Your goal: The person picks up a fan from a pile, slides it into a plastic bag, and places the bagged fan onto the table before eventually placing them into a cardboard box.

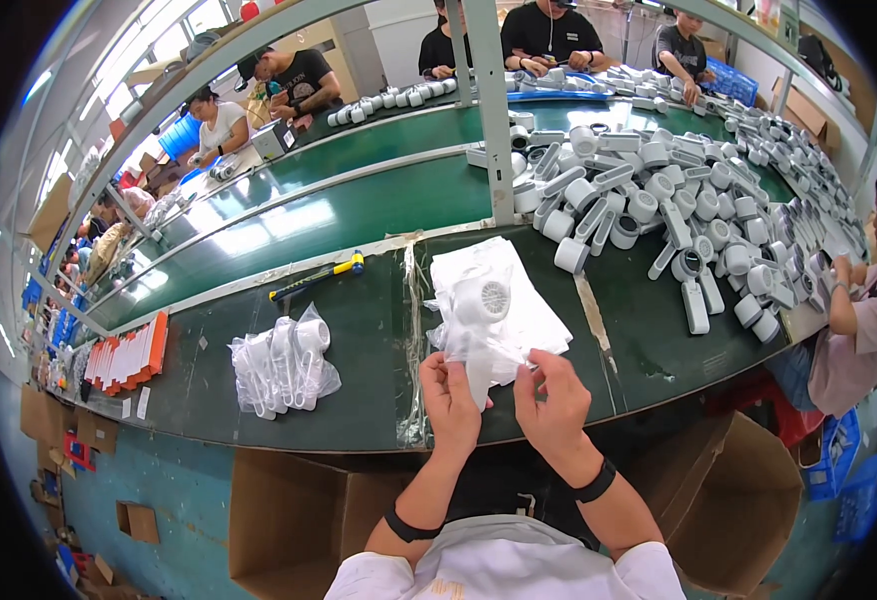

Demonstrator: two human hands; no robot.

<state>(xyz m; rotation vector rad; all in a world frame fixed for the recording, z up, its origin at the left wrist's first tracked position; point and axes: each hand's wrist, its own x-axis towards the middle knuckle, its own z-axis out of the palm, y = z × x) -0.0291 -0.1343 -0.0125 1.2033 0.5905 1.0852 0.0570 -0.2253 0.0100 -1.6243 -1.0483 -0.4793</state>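
Observation:
A white handheld device with a round grilled head, like a small hand fan (495, 299), sits in a clear plastic bag (456, 309) in front of me. My left hand (449, 402) is closed round its handle through the plastic. With thumb and fingertips, my right hand (553, 402) pinches the bag's edge beside the handle. Beneath the device lies a stack of flat white bags (539, 330). To the left, several bagged devices (281, 365) lie side by side on the dark green bench (369, 400).
A large heap of loose grey-white devices (659, 200) covers the right of the bench. A yellow-and-black hammer (319, 275) lies behind the bagged ones. Orange boxes (129, 355) stand at far left. Open cartons (289, 520) sit below. A metal post (497, 130) rises ahead; co-workers sit around.

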